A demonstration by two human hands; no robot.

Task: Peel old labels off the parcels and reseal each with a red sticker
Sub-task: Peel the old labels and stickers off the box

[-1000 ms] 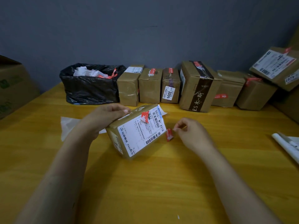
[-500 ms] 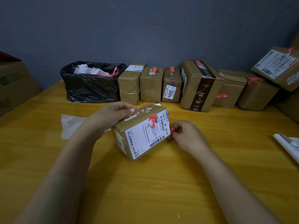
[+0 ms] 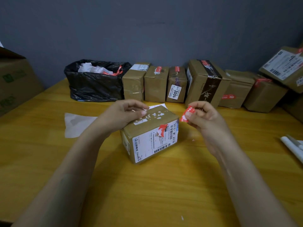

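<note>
A small cardboard parcel (image 3: pixel 148 128) sits on the yellow table (image 3: pixel 164 185) in front of me. Its near face carries a white shipping label (image 3: pixel 152 145) with a torn red sticker (image 3: pixel 162 129) at the top edge. Scraps of white label residue remain on the parcel's top. My left hand (image 3: pixel 121 114) rests on the parcel's top left, its fingers curled over the edge. To the right of the parcel, raised above the table, my right hand (image 3: pixel 201 115) pinches a loose red sticker (image 3: pixel 186 113).
A black rubbish bag (image 3: pixel 95 82) with peeled paper stands at the back left. A row of several cardboard parcels (image 3: pixel 205 82) lines the wall. A backing sheet (image 3: pixel 77 123) lies left of the parcel. A large carton (image 3: pixel 14 81) is far left; white paper (image 3: pixel 293 146) lies at the right edge.
My right hand rose from the table beside the parcel, bringing the red sticker up and into view. The parcel turned a little under my left hand.
</note>
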